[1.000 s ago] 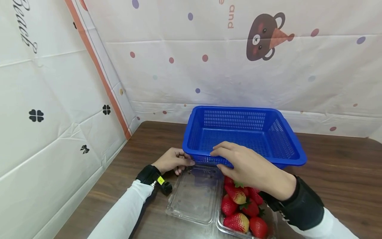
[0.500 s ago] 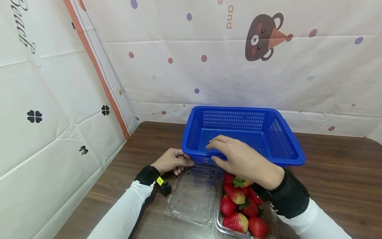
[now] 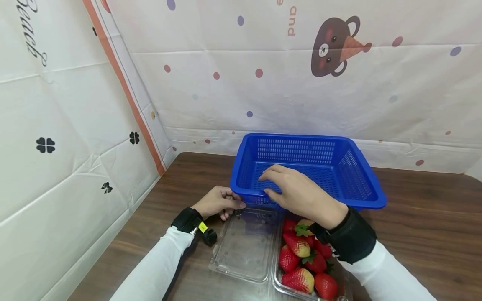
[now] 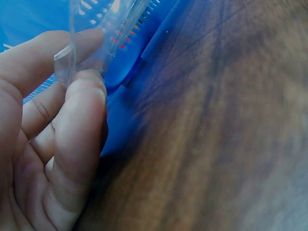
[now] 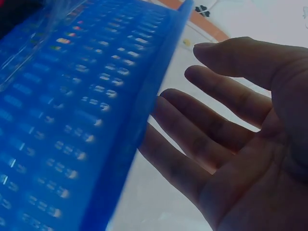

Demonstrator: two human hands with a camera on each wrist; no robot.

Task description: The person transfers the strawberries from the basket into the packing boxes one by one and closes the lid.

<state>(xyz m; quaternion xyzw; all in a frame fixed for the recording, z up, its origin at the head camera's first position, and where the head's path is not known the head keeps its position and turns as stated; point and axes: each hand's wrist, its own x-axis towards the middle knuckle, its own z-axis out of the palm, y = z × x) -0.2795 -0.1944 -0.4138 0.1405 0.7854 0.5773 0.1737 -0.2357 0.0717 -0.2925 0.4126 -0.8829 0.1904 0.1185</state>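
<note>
My left hand [image 3: 219,203] pinches a corner of the clear plastic lid [image 3: 242,246] between thumb and fingers. In the left wrist view the lid's edge [image 4: 65,62] shows between the thumb and index finger. The lid lies folded out to the left of its clear box, which holds several strawberries [image 3: 298,280]. Over the front rim of the blue basket [image 3: 241,167] hovers my right hand [image 3: 301,194], holding nothing. Its fingers are spread and loosely bent in the right wrist view, beside the basket's slotted wall [image 5: 72,130].
The basket stands at the back of the brown wooden table [image 3: 425,209], against a printed white cloth [image 3: 211,100]. A second stretch of cloth [image 3: 67,179] borders the table's left side. The strawberry box sits in front of the basket.
My right hand has shifted slightly left and upward over the basket's front rim, uncovering more strawberries. My left hand has stayed in place on the lid's corner.
</note>
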